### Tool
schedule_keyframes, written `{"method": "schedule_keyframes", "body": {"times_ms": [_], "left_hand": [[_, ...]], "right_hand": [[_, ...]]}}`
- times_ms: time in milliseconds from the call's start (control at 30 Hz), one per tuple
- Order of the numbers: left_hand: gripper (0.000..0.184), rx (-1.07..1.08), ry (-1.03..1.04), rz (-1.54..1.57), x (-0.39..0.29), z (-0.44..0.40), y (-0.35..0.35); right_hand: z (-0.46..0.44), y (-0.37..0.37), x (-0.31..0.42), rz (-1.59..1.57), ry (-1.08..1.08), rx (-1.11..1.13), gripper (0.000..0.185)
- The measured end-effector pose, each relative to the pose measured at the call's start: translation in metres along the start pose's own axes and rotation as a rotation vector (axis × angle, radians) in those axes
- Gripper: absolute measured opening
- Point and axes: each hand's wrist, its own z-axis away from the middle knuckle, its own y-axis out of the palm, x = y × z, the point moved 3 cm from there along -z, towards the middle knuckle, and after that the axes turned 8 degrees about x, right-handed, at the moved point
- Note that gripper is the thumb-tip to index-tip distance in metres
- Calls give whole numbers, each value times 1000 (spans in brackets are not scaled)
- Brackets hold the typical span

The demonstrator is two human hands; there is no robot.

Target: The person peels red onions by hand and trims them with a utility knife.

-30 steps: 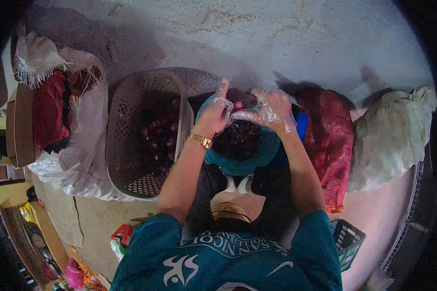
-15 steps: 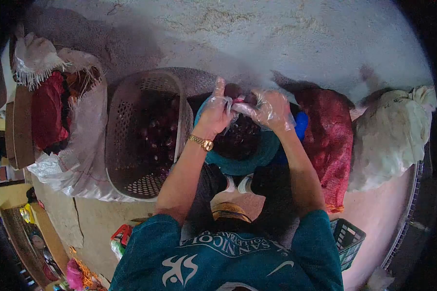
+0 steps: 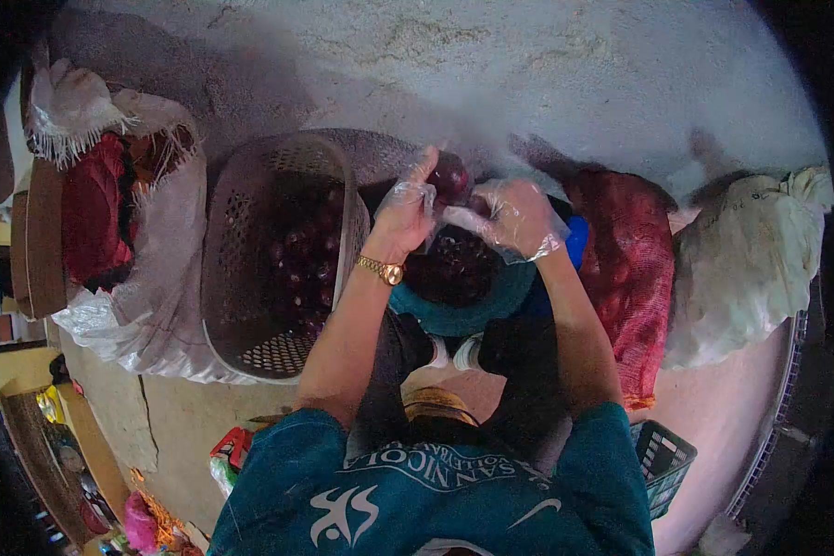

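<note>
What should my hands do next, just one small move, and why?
I'd probably work the right hand's fingers gently over the red onion to loosen any skin: the left hand seems to steady it above the tub, and the right fingertips are close beside it.

1 dark red onion (image 3: 450,178), now more plainly visible at the left hand (image 3: 406,215)

Across the teal short-sleeved fabric shirt's (image 3: 417,533) front: "SAN NICOLA…", "VOLLEYBAL…", partly hidden, and a white Nike swoosh (image 3: 535,511).
</note>
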Motion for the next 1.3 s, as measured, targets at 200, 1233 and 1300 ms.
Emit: {"method": "schedule_keyframes", "body": {"times_ms": [200, 1233, 1300], "left_hand": [[43, 60, 120, 79, -15, 0, -5], [43, -103, -91, -103, 12, -2, -10], [42, -56, -116, -90, 12, -2, -7]], "right_hand": [[0, 16, -7, 68, -95, 85, 66], [-2, 16, -22, 87, 195, -66, 71], [-3, 20, -25, 42, 189, -69, 71]]}}
